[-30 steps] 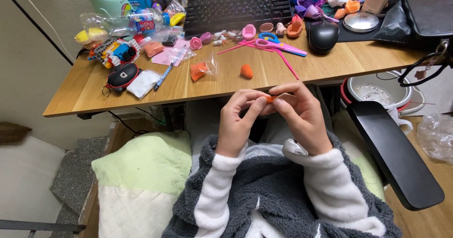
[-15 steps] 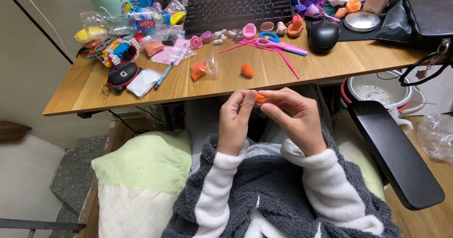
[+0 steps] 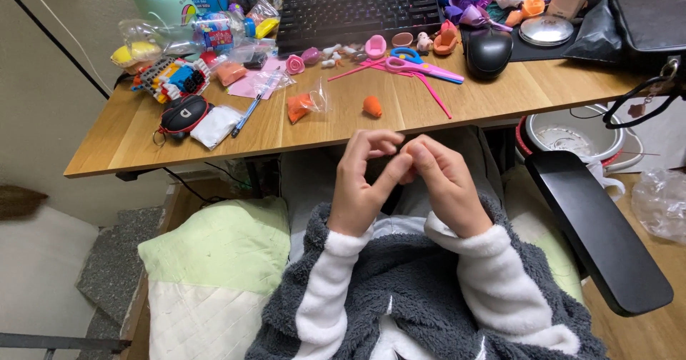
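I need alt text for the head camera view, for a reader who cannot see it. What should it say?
A person in a grey and white fleece robe holds the left hand and right hand together, fingertips touching, below a wooden desk. The desk carries pink scissors, an orange clay lump, a keyboard and a black mouse.

A wooden desk (image 3: 143,135) carries a black keyboard (image 3: 357,6) at twelve o'clock, pink scissors (image 3: 414,66) and a black mouse (image 3: 489,51) toward one, an orange clay lump (image 3: 372,106) at centre, and a black pouch (image 3: 183,115) at nine.
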